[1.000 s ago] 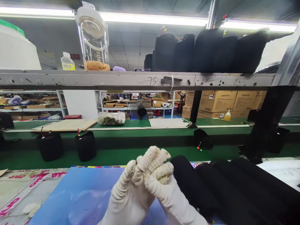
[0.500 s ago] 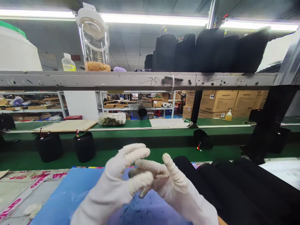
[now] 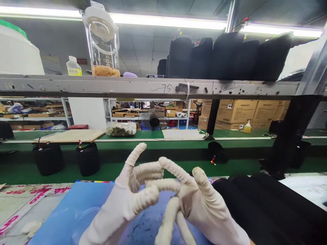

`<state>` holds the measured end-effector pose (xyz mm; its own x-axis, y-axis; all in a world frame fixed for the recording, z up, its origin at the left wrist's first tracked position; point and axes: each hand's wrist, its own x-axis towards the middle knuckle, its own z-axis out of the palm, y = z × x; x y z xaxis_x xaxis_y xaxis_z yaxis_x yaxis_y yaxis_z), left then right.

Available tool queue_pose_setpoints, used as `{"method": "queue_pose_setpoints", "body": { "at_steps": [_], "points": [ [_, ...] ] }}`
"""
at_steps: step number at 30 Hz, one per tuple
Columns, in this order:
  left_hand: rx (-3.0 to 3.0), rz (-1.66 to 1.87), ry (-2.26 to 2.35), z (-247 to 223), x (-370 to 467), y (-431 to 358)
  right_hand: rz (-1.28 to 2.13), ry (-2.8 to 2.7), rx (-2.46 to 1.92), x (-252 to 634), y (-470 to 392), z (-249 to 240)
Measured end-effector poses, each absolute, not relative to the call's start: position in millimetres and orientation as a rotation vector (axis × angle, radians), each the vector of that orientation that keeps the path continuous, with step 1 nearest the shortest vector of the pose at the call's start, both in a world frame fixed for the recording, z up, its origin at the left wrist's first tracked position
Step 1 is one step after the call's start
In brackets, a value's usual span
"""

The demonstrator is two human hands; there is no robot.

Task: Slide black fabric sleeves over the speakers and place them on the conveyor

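White gloves hover above the blue sheet, fingers of the right hand spread and empty, those of the left hand curled by a right fingertip, grip unclear, the apparent step, glove-adjusting, calling next for a light pinch.

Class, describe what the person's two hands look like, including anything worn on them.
The left hand and right hand wear matching off-white gloves that look like thin, soft fabric, wrinkled in rings along the fingers. One fingertip on the right is smudged grey-brown. No printed marking or sleeve shows.
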<state>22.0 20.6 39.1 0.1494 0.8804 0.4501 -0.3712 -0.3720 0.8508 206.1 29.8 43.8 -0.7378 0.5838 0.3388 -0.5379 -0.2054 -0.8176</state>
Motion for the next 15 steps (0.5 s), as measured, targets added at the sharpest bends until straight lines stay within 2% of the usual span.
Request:
{"method": "queue_pose_setpoints", "body": {
  "at_steps": [6, 10, 12, 15],
  "points": [
    [1.456, 1.435, 0.827, 29, 43, 17, 2.08, -1.134, 0.087, 197, 31, 36],
    [1.499, 1.571, 0.715, 20, 52, 22, 2.154, -1.013, 0.153, 193, 25, 36],
    [1.395, 1.598, 0.699, 18, 55, 24, 2.166, -1.009, 0.183, 192, 22, 36],
    [1.126, 1.418, 0.668, 16, 56, 30, 2.045, -1.147, 0.088, 193, 23, 37]
  ]
}}
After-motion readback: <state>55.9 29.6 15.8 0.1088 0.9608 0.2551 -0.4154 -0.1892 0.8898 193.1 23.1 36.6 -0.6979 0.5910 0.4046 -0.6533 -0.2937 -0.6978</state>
